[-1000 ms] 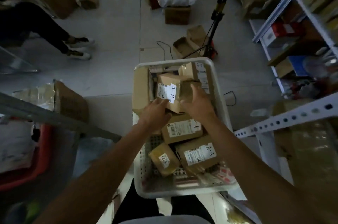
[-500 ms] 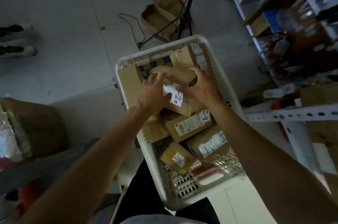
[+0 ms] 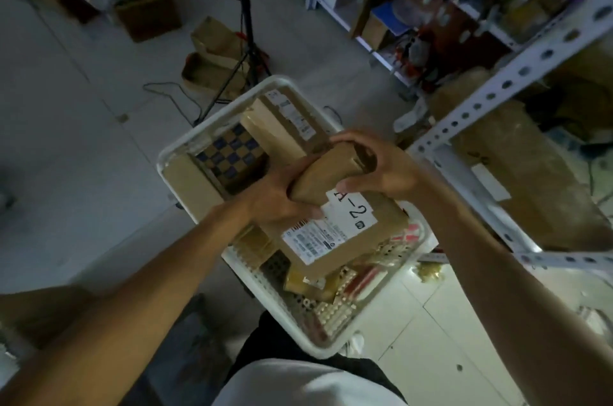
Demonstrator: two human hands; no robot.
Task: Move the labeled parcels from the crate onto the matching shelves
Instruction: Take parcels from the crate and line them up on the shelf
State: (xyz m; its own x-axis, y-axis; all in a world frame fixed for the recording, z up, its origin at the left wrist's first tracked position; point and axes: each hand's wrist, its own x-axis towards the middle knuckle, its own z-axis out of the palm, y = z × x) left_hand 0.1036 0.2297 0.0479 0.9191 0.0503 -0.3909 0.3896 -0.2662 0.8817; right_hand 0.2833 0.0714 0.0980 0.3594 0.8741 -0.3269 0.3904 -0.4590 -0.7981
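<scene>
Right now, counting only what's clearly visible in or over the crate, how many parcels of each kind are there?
Held brown parcel labelled A-2, gripped by left hand and right hand: 1
Plain brown parcels in the white crate: 2
Checkered box: 1
Total: 4; more small items lie partly hidden underneath.

Print on the shipping label [image 3: 315, 236] under the A-2 mark is too small to read. Left hand [image 3: 275, 196] and right hand [image 3: 374, 166] cover the held parcel [image 3: 335, 213] at its far end and clip the "A". The parcel hides most of the crate [image 3: 172, 153] contents; the lower parcels show as slivers only. Shelf goods [image 3: 481, 7] at upper right are blurred, unidentifiable. Both forearms run out of the bottom edge. The tripod [image 3: 243, 40] top is cut off by the upper edge.
</scene>
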